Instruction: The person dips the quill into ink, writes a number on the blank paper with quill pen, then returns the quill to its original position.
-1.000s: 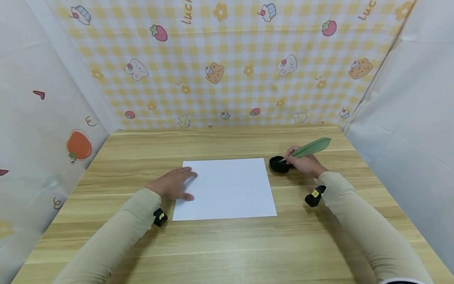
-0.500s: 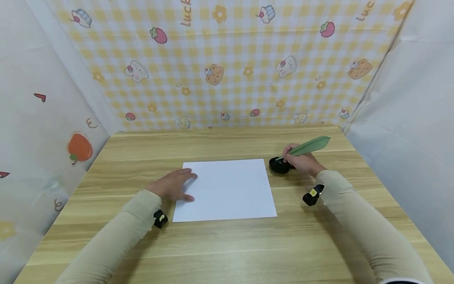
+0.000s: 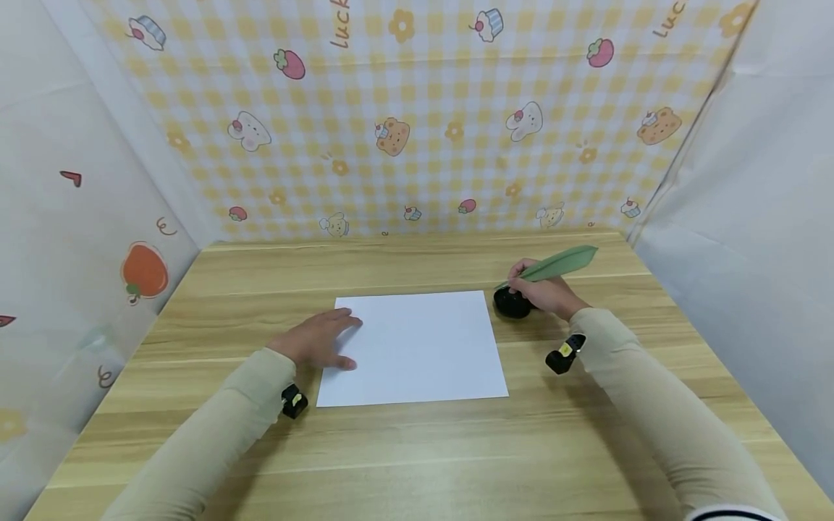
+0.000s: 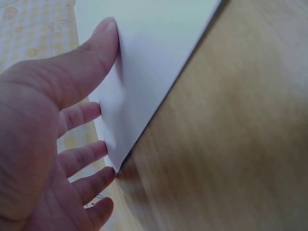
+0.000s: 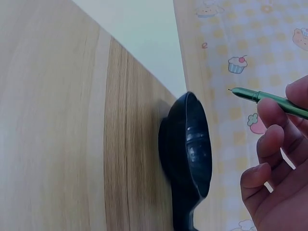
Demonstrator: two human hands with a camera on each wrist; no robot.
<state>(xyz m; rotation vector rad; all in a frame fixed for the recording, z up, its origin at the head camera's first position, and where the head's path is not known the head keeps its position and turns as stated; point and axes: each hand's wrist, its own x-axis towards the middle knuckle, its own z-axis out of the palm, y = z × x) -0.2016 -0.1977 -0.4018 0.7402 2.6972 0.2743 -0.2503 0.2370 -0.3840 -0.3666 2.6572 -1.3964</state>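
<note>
My left hand (image 3: 316, 339) rests with spread fingers on the left edge of a blank white sheet of paper (image 3: 423, 351). In the left wrist view, thumb and fingertips touch the paper (image 4: 144, 62) near its corner. My right hand (image 3: 547, 295) pinches a green leaf-shaped pen (image 3: 563, 263) between thumb and fingers, its leaf end slanting up to the right. The right wrist view shows the bare pen tip (image 5: 245, 94), apart from and above a small black dish (image 5: 198, 149) with a short handle. That dish (image 3: 512, 304) sits just right of the paper, partly below the hand.
The wood-grain table (image 3: 417, 463) extends around the paper on all sides. A yellow checked cloth (image 3: 417, 94) stands behind it, with white sheets (image 3: 769, 181) hanging at both sides. Small black cameras (image 3: 564, 353) are strapped to the wrists.
My right hand has moved a little left and away from me with the pen, whose tip has passed from over the dish's middle to its far left rim. The left hand stays put.
</note>
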